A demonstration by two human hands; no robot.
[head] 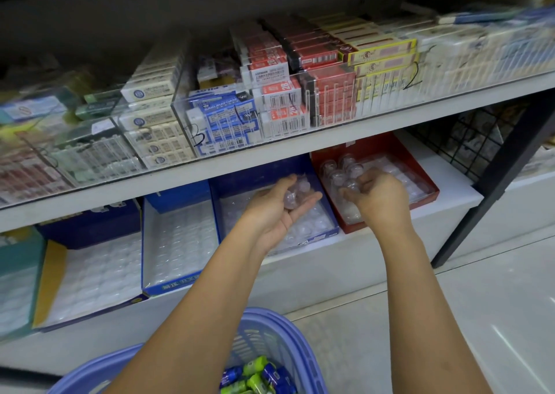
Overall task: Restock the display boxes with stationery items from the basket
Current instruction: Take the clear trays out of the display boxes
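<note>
Spanning the whole width, a white upper shelf [330, 129] carries clear bins [180, 114] packed with boxed erasers [222, 117]. Its front edge overhangs the lower shelf [300, 273] and hides the backs of the display boxes standing there. At the right, a black post [495, 183] slants down to the tiled floor [450, 318] in front of a wire grid [468, 141].

A lavender basket [270, 315] sits at the bottom edge, just in front of the lower shelf. Both forearms cross above it and cover much of its rim; green and blue packets [258, 375] show inside it between them.

Along the lower shelf, from the left, stand a yellow-edged box [52, 273], a blue box [147, 243], a second blue display box [261, 171] and a red display box [420, 180], each lined with a clear moulded tray.

The left hand [273, 210] hovers palm up over the second blue display box, fingers nearly straight, with a few clear round capsules [297, 192] lying on them. Its wrist blocks part of that box's tray.

The right hand [381, 195] reaches into the red display box, fingers curled down round one capsule, beside a cluster of loose capsules [336, 168] at the box's back left.
</note>
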